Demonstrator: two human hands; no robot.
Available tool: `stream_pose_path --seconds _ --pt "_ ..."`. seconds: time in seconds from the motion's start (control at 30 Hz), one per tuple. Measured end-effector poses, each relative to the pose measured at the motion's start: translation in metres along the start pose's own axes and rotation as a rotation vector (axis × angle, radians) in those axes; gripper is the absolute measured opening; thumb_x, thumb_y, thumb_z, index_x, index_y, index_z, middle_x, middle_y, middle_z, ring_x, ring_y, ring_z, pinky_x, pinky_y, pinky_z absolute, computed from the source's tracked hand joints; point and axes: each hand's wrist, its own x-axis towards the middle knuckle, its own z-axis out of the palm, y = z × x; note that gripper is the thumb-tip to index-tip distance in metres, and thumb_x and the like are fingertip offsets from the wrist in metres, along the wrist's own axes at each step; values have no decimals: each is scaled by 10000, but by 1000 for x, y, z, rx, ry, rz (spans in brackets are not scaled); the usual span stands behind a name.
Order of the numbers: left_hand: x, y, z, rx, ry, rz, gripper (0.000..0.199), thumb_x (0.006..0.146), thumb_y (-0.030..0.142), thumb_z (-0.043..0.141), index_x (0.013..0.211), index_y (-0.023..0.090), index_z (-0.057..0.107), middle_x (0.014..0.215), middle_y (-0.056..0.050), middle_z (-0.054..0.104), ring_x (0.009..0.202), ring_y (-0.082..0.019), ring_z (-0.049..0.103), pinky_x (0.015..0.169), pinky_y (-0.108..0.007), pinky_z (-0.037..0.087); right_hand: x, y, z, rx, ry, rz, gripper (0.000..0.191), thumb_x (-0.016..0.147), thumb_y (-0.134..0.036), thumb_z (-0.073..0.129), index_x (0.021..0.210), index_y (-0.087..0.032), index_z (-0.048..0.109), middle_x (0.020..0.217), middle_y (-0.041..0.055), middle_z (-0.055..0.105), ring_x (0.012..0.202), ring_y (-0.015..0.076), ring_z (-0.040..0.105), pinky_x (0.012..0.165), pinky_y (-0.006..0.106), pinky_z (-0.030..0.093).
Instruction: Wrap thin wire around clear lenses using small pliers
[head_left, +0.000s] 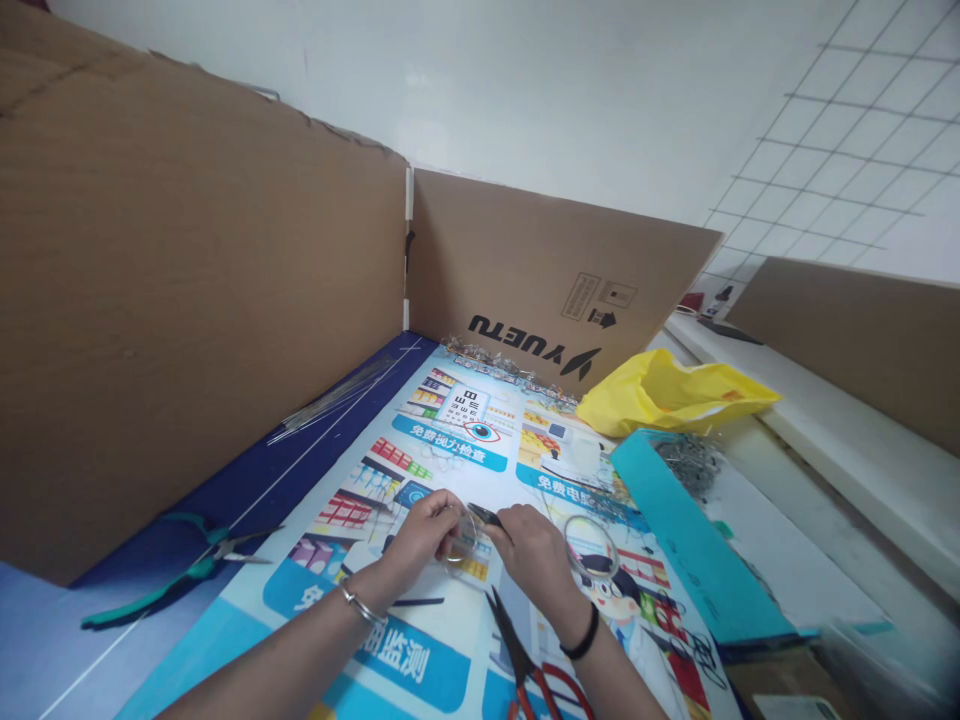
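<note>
Over the printed poster, my left hand [424, 530] pinches a thin wire loop [474, 538]. My right hand [531, 555] is closed around small pliers [485, 514]; only their dark jaws show, pointing at the loop near my left fingers. The handles are hidden in my palm, and I cannot tell whether the jaws touch the wire. Below my right wrist lie scissors [519, 645] with dark blades and red handles. A ring-shaped wire coil [591, 548] rests just right of my right hand.
Green-handled shears [196, 572] lie at left, with thin straight wires [330, 400] beyond. Cardboard panels [202, 280] wall the left and back. Small wire pieces [510, 362] line the far edge. At right are a yellow bag [667, 395] and a teal box [682, 545] holding grey wire bits.
</note>
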Motion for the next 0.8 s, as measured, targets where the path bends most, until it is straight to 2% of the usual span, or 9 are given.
stream_pose_path --seconds 0.1,0.37,0.8 --pt "1 -1 0 0 1 -1 197 708 345 571 648 172 498 483 56 487 325 -55 391 349 -188 232 0 1 0 17 2 1 300 911 -371 424 689 -197 524 664 28 556 670 163 485 603 276 280" --pt "-1 0 -2 0 -15 23 129 720 297 558 704 185 496 522 62 502 337 -51 396 351 -181 232 0 3 3 8 -16 3 289 911 -364 425 700 -195 528 673 31 562 683 166 491 618 275 287" --pt "-2 1 -3 32 -44 34 188 755 351 540 695 180 488 523 53 501 337 -58 406 356 -188 237 0 2 0 -27 -17 -13 302 911 -382 424 707 -193 542 677 37 564 690 171 494 624 282 292"
